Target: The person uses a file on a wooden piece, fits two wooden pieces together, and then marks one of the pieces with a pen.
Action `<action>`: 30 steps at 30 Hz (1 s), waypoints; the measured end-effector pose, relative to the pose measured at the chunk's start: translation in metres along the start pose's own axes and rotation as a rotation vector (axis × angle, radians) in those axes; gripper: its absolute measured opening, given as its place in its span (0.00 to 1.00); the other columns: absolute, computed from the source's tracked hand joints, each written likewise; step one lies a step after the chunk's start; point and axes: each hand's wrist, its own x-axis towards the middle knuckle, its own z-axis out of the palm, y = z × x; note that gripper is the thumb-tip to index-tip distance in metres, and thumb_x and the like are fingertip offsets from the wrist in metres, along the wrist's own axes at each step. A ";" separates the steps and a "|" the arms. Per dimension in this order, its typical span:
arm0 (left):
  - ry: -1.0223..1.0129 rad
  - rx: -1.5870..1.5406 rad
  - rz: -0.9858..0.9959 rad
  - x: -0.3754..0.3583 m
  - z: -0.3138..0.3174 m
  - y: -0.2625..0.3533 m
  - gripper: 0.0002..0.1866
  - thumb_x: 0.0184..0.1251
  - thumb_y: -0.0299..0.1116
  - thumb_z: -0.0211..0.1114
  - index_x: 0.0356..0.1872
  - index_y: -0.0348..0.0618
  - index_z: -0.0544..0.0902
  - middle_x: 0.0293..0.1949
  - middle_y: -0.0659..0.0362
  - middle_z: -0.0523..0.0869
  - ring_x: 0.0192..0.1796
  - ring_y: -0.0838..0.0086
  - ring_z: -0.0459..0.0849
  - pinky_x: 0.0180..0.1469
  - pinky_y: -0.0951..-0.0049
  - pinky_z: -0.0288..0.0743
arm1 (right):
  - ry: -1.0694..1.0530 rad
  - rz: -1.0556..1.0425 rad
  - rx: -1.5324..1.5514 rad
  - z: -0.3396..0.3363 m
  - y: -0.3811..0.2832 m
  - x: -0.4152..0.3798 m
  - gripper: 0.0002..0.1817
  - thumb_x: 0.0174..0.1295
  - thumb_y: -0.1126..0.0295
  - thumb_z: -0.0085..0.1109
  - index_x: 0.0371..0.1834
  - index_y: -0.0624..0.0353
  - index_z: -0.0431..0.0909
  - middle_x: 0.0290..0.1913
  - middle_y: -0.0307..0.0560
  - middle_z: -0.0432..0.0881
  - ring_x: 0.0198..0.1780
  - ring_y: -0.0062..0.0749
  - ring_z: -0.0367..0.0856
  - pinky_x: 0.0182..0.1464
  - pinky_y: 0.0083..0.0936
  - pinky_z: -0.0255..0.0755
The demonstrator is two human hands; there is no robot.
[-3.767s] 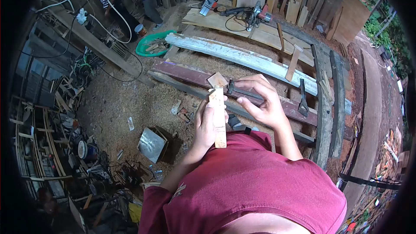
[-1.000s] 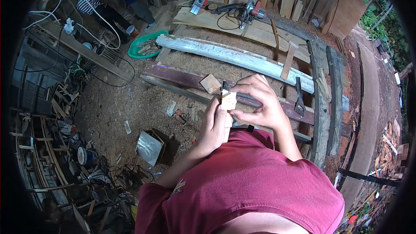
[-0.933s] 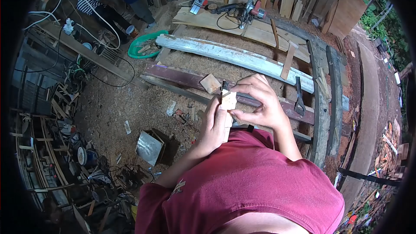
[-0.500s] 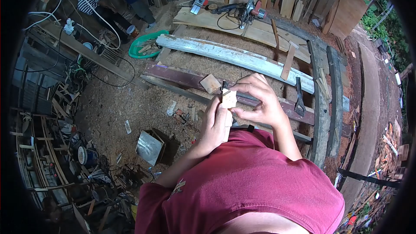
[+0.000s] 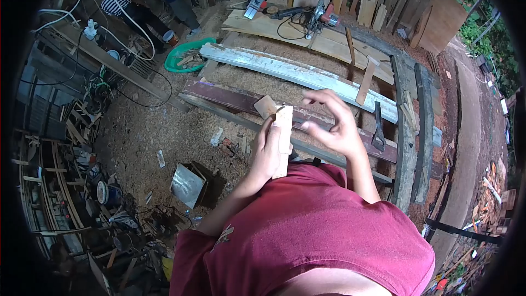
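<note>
My left hand [image 5: 266,152] is wrapped round a pale, narrow wooden block [image 5: 284,131], held upright in front of my shirt. A small dark spot shows near the block's top end; what it is I cannot make out. To the right, my right hand [image 5: 341,129] hovers apart from the wood, fingers spread and curved, with nothing in them. Behind the block, a square piece of wood [image 5: 266,106] lies on a dark reddish beam [image 5: 230,96]. On the same beam, right of my hand, rests a dark tool with a wide end [image 5: 378,131].
A white-painted beam [image 5: 307,77] spans the work area, with planks [image 5: 257,23] behind carrying a red power tool [image 5: 330,17] and cables. A green basin [image 5: 171,61] holds wood scraps. A metal-topped box [image 5: 187,186] stands on the shavings. Two people are at back left.
My right hand has come away from the wooden block and its fingers have opened wider. The block has turned in my left hand, now showing a long flat face.
</note>
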 end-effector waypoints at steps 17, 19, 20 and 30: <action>0.043 -0.257 -0.107 0.011 -0.022 -0.014 0.23 0.88 0.47 0.50 0.62 0.37 0.81 0.46 0.58 0.87 0.37 0.75 0.85 0.37 0.70 0.83 | 0.015 0.525 0.252 0.022 0.023 -0.012 0.12 0.78 0.68 0.66 0.56 0.64 0.86 0.44 0.36 0.86 0.45 0.16 0.80 0.50 0.19 0.76; 0.055 -0.170 -0.063 0.001 -0.021 0.000 0.23 0.89 0.44 0.48 0.63 0.36 0.81 0.46 0.58 0.87 0.40 0.74 0.86 0.42 0.71 0.83 | -0.015 0.491 0.276 0.028 0.019 -0.007 0.12 0.79 0.67 0.65 0.56 0.65 0.86 0.45 0.36 0.86 0.45 0.16 0.80 0.49 0.18 0.75; 0.074 -0.047 0.019 -0.003 -0.023 0.003 0.22 0.89 0.42 0.47 0.64 0.35 0.81 0.47 0.57 0.87 0.42 0.73 0.86 0.45 0.70 0.82 | -0.031 0.474 0.288 0.032 0.016 -0.004 0.12 0.79 0.67 0.65 0.56 0.65 0.86 0.45 0.36 0.86 0.45 0.16 0.80 0.49 0.18 0.75; 0.109 0.523 0.562 -0.061 -0.050 0.035 0.17 0.87 0.37 0.50 0.59 0.35 0.79 0.47 0.44 0.81 0.49 0.49 0.83 0.54 0.53 0.75 | -0.318 0.121 0.163 0.065 -0.049 0.011 0.13 0.62 0.70 0.72 0.48 0.63 0.86 0.42 0.40 0.86 0.45 0.24 0.82 0.51 0.26 0.74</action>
